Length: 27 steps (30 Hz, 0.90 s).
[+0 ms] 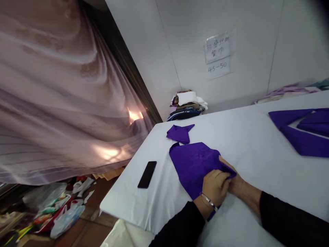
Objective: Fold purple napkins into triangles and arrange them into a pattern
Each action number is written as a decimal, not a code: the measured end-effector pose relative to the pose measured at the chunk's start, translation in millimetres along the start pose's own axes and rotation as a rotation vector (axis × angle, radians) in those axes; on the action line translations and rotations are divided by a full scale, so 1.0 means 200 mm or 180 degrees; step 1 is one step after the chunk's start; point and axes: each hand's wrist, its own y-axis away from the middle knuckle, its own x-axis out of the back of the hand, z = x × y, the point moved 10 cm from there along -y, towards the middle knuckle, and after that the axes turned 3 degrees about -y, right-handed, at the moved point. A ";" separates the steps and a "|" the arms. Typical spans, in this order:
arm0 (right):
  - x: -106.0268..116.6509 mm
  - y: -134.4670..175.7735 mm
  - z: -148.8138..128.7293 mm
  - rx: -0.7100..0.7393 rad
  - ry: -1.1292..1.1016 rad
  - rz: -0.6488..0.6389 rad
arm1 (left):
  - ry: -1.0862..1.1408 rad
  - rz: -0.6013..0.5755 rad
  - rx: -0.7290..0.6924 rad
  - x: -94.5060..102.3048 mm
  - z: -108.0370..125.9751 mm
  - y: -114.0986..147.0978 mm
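Note:
A purple cloth napkin [196, 161], partly folded, lies on the white-covered table in front of me. My left hand [215, 188], with a silver bracelet at the wrist, is closed on its near right edge. Against the same corner, my right hand [235, 180] grips the fabric from the right side, its fingers partly behind the cloth. Both hands almost touch, and part of the napkin is hidden under the left wrist. Just beyond it sits a smaller folded purple napkin [180, 133] with a pointed tip.
A black phone [147, 174] rests left of the napkin on the white tablecloth [123, 199]. More folded purple napkins [305, 135] lie at the right. Stacked clothes [187, 105] stand by the wall. A pink curtain [64, 85] hangs left, above bags [67, 216] on the floor.

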 end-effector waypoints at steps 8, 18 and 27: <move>-0.05 0.02 0.02 -0.0448 -0.0389 -0.0001 | 0.0133 0.0160 0.0170 0.05 -0.04 0.06; -0.16 0.07 0.02 -0.0077 0.0301 -0.0606 | 0.1382 0.0970 0.1639 0.16 -0.38 0.11; -0.19 0.11 0.10 0.0191 0.1492 -0.0684 | 0.2251 0.0858 0.2224 0.08 -0.51 0.14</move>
